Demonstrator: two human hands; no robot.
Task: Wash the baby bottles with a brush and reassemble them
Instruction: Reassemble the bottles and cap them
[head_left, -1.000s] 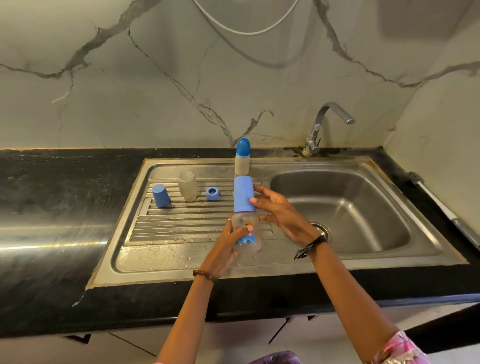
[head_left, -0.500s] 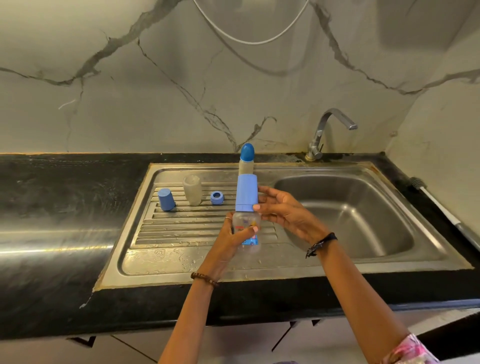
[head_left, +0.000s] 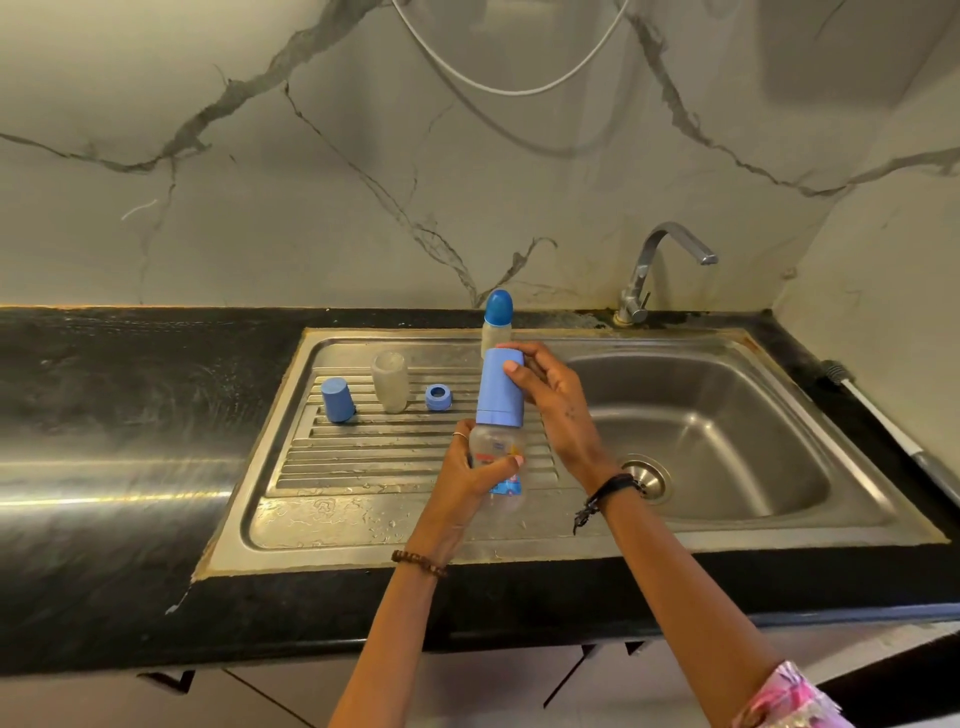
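Observation:
My left hand (head_left: 467, 475) grips the clear body of a baby bottle (head_left: 497, 447) held upright over the ribbed draining board. Its tall light-blue cap (head_left: 496, 387) sits on top, and my right hand (head_left: 553, 402) curls round that cap from the right. On the board to the left stand a loose blue cap (head_left: 337, 399), a clear bottle body (head_left: 389, 381) without a top, and a blue screw ring (head_left: 438, 397). A second, assembled bottle with a dark blue domed cap (head_left: 497, 317) stands at the back rim, partly behind my right hand.
The steel sink bowl (head_left: 727, 441) with its drain (head_left: 647, 475) lies on the right, under a chrome tap (head_left: 660, 265). Black counter (head_left: 104, 415) runs left of the draining board (head_left: 363, 467). A white-handled tool (head_left: 878, 410) lies on the counter at far right. No brush head is visible.
My right hand has shifted from the bottle's neck up onto the cap, with fingers now wrapped round it. The bottle stays in my left hand at about the same spot.

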